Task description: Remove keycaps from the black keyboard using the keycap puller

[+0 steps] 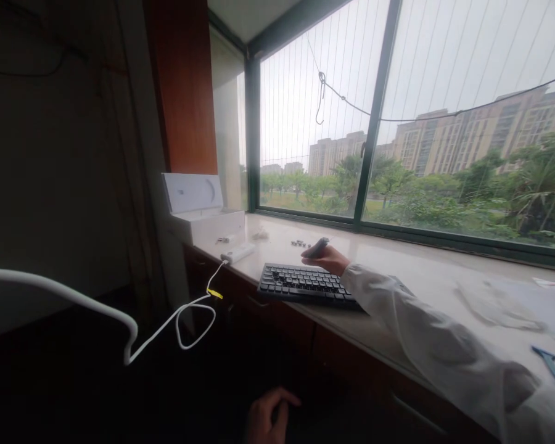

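Observation:
My right hand [332, 259] is closed around a dark, elongated object [317, 247], whose kind I cannot make out. It is above the back edge of a black keyboard [305, 283], which lies near the front edge of the white counter. Several small dark pieces, perhaps keycaps [300, 243], sit on the counter just behind the keyboard. Low in the view, below the counter's edge, is my left hand [269, 417]. Its index finger and thumb are apart, with nothing visible between them; the other fingers are in shadow.
An open white box [206, 225] stands at the counter's left end. Near it lies a white power strip [237, 253], its white cable [166, 320] hanging off the edge with a yellow tag. A blue tool [552, 367] and clear plastic [494, 303] lie at right. Windows rise behind.

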Available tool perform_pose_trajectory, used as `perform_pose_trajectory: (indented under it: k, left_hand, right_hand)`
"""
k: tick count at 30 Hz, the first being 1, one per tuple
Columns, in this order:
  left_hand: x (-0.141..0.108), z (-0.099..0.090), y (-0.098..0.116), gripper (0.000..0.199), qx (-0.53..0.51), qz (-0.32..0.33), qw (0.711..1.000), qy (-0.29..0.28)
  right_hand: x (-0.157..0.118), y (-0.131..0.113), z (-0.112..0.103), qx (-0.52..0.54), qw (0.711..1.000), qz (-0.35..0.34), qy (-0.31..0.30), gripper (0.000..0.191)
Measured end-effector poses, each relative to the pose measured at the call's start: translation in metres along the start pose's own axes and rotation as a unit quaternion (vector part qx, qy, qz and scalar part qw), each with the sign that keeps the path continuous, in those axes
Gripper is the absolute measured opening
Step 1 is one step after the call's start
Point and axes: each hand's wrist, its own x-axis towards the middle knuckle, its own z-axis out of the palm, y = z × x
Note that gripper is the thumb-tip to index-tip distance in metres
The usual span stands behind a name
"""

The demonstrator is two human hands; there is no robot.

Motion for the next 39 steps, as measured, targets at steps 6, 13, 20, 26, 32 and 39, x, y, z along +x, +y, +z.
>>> perform_pose_trajectory:
  k: [6, 13, 20, 26, 32, 39]
  left_hand:
    - [0.033, -0.018, 0.033, 0.032, 0.017, 0.107, 0.991, 0.072]
    - [0.084, -0.028, 0.055, 0.03, 0.138, 0.193, 0.947, 0.215]
    - [0.108, 0.004, 0.061, 0.042, 0.209, 0.259, 0.912, 0.241]
    - [0.106, 0.019, 0.057, 0.047, 0.221, 0.254, 0.912, 0.233]
    - [0.107, 0.023, 0.057, 0.052, 0.231, 0.234, 0.914, 0.236]
    - [0.107, 0.033, 0.051, 0.056, 0.23, 0.22, 0.916, 0.244]
  right_hand:
    - [-0.011, -0.006, 0.015, -0.034, 0.999, -0.002, -0.02, 0.049]
    - [-0.013, -0.011, 0.029, -0.163, 0.984, -0.045, -0.054, 0.052]
    - [-0.015, 0.002, 0.032, -0.189, 0.979, -0.059, -0.041, 0.05]
    - [-0.019, 0.002, 0.038, -0.227, 0.972, -0.056, -0.038, 0.05]
    - [-0.017, -0.005, 0.041, -0.319, 0.941, -0.103, -0.043, 0.047]
    - [-0.018, -0.006, 0.041, -0.31, 0.945, -0.096, -0.045, 0.044]
